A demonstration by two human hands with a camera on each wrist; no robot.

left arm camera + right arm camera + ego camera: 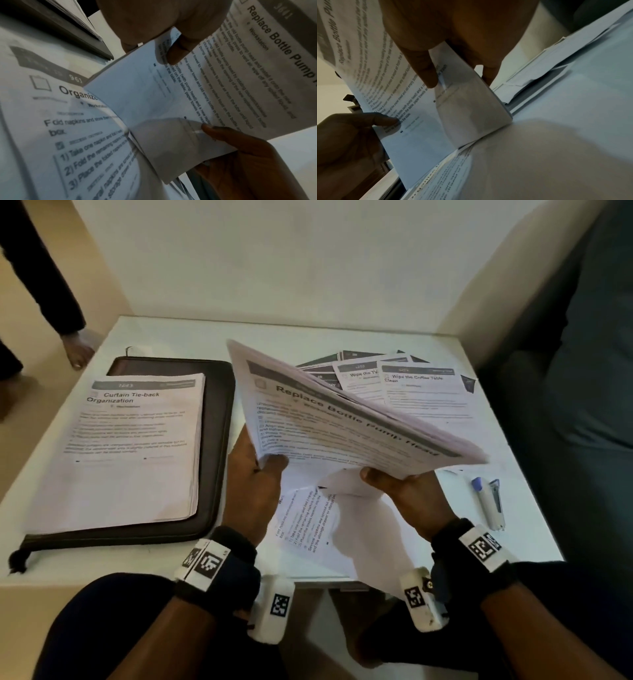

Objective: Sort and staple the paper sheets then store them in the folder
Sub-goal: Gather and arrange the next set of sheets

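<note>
Both hands hold a thick sheaf of sheets (346, 422) headed "Replace Bottle Pump Head" above the table's middle, tilted up to the left. My left hand (255, 474) pinches its lower left corner, thumb on top (178, 54). My right hand (400, 491) grips the bottom edge further right, thumb on the page (426, 70). A dark zip folder (219, 440) lies at the left under a stapled stack (137, 446) titled "Curtain Tie-back Organization". A stapler (491, 505), white with a blue tip, lies at the right.
More sheets (421, 395) fan out at the back right, and a napkin-folding sheet (308, 525) lies under my hands. The white table (41, 474) stands in a corner against walls. Another person's hand (80, 350) rests on its far left corner. A dark sofa (589, 405) stands at the right.
</note>
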